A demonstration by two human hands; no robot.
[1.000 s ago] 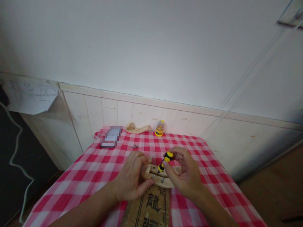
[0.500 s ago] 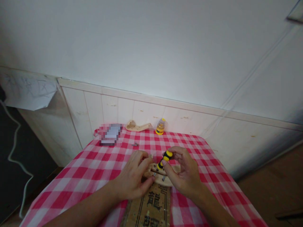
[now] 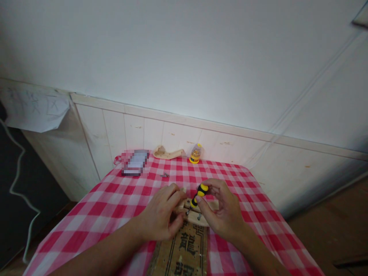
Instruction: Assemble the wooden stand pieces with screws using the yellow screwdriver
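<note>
My right hand [image 3: 222, 207] is closed round a yellow-and-black screwdriver [image 3: 199, 194], tilted with its tip down at a screw [image 3: 188, 211]. The screw stands in a pale wooden piece [image 3: 198, 219] that has a dark slot and holes. A second screw [image 3: 199, 216] sticks up from the same piece, to the right. My left hand [image 3: 165, 212] grips the left end of the wooden piece, fingers curled over it and thumb at the near side. Under the piece lies a brown cardboard strip [image 3: 184, 251] with dark printed characters.
A red-and-white checked cloth [image 3: 115, 218] covers the table. At the back are a blurred phone-like device [image 3: 136, 163], a curved wooden piece [image 3: 167, 153] and a clear yellow-based container [image 3: 195, 154]. Several loose screws [image 3: 165, 175] lie in front of them. A panelled wall [image 3: 143, 130] bounds the far side.
My left thumb has drawn slightly back from the screw. The screwdriver stays at the same screw, its handle shifted a little. The view has moved slightly.
</note>
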